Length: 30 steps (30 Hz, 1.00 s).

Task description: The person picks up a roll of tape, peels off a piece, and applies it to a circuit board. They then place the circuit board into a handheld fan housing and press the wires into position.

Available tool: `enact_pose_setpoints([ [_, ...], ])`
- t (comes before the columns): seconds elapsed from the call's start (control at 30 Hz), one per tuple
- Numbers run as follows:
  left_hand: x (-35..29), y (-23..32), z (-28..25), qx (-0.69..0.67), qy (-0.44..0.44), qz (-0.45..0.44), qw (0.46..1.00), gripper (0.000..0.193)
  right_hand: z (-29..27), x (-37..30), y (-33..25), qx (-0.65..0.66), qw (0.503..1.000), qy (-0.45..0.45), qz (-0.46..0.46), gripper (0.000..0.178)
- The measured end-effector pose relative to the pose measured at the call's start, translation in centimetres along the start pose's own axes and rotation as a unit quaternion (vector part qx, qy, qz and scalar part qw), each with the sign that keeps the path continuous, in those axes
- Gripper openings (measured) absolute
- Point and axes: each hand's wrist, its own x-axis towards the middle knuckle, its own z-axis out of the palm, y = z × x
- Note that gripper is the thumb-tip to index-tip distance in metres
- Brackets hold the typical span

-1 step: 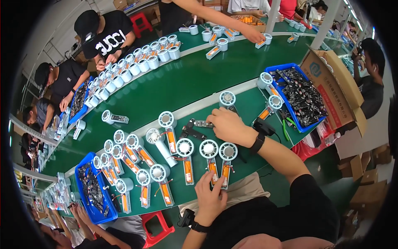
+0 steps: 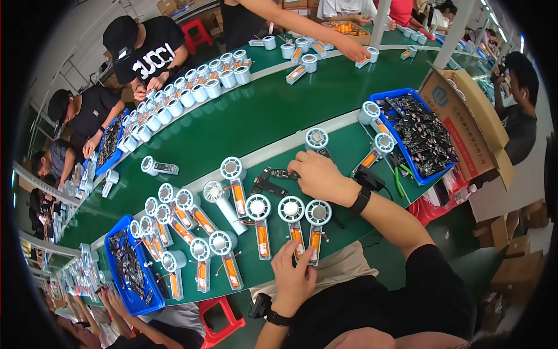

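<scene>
My right hand (image 2: 328,177) pinches the end of a narrow black circuit board (image 2: 283,173) with its fingertips. Two more dark boards (image 2: 269,185) lie crossed just below it. My left hand (image 2: 293,278) has its thumb and fingers around the lower end of a handheld fan (image 2: 292,206), which lies flat with its orange battery showing in the uncovered handle. A second handheld fan (image 2: 318,213) lies close to the right of it, a third fan (image 2: 258,207) to the left. Beyond my right hand rests another fan (image 2: 317,138), its handle partly covered by the hand.
Several more fans (image 2: 200,249) lie at the left, beside a blue tray (image 2: 152,291) of dark parts. At the right stand a blue tray (image 2: 427,181) of boards, green-handled pliers (image 2: 399,181) and a carton (image 2: 465,125). Co-workers sit across the green belt (image 2: 256,119).
The circuit board in my right hand has tilted slightly and looks darker. My left hand and the fans stay in place.
</scene>
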Motion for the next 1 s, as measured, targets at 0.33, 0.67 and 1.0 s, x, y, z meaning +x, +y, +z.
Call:
enact_pose_setpoints([
  [0.33,0.6,-1.1,-0.3,0.001,0.015,0.014,1.000,0.049,-2.3,-8.7,-0.1,0.431,0.885,0.167,0.046,0.025],
  [0.67,-0.5,-1.4,-0.2,-0.044,0.044,-0.031,0.998,0.039,1.3,-15.6,-0.5,0.364,0.868,0.254,0.224,0.020],
  [1.0,-0.7,-1.0,0.0,-0.006,0.046,-0.018,0.999,0.037,1.4,-14.7,-1.1,0.174,0.935,0.296,0.094,0.017],
])
